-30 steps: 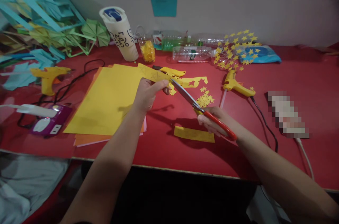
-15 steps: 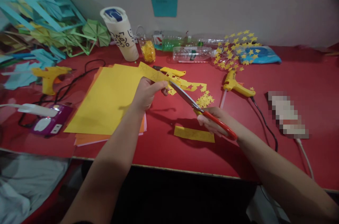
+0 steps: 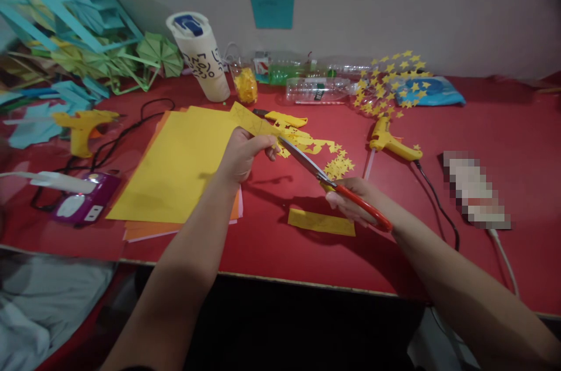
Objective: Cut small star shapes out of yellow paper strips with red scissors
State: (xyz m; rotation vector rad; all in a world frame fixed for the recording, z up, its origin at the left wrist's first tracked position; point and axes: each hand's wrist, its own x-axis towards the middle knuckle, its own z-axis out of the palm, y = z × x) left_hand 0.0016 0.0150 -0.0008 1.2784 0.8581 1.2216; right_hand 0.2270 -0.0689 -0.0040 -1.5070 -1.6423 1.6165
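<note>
Between thumb and fingers, my left hand (image 3: 248, 152) pinches a yellow paper strip (image 3: 249, 117) with faint drawn lines on it. My right hand (image 3: 357, 198) is closed around the red handles of a pair of scissors (image 3: 307, 159). The blade tips meet the strip's edge right beside my left thumb. Beneath and behind the blades lie cut-out paper scraps and a heap of small yellow stars (image 3: 339, 166). A second yellow strip (image 3: 321, 222) lies flat on the red table, just left of my right hand.
Yellow sheets (image 3: 170, 166) over orange ones lie at left. Behind stand a white tumbler (image 3: 199, 58) and a cup of yellow pieces (image 3: 245, 85). A yellow cutter (image 3: 287, 119), plastic bottles (image 3: 318, 89), two glue guns (image 3: 390, 140) (image 3: 85, 128) and a purple power strip (image 3: 87, 198) surround the work.
Hardly anything differs. The scissor tips and the held strip have shifted very slightly; both hands keep their grip.
</note>
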